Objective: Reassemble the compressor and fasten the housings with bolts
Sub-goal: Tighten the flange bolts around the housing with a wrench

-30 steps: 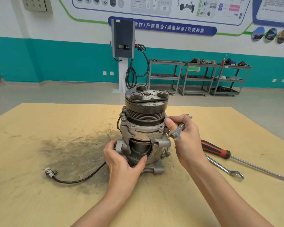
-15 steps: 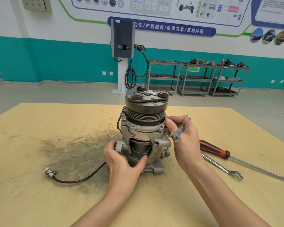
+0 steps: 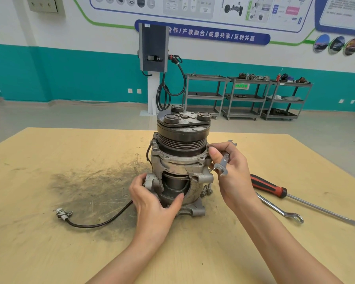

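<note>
While left hand (image 3: 152,198) fingers grip the compressor (image 3: 180,160) base, right hand (image 3: 232,171) fingers pinch a wrench (image 3: 221,165) beside it.

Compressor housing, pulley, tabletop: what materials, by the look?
Compressor housing: likely cast aluminium, dull grey, rough and uncoated. Pulley: dark, grooved, probably steel with a blackened or painted finish. Tabletop: looks like pale plywood or board, unfinished, scratched, with a dark greasy smear.

Open desk (image 3: 39,232) left, past the cable (image 3: 94,223); right blocked by screwdriver (image 3: 275,188) and wrench (image 3: 279,210).
</note>
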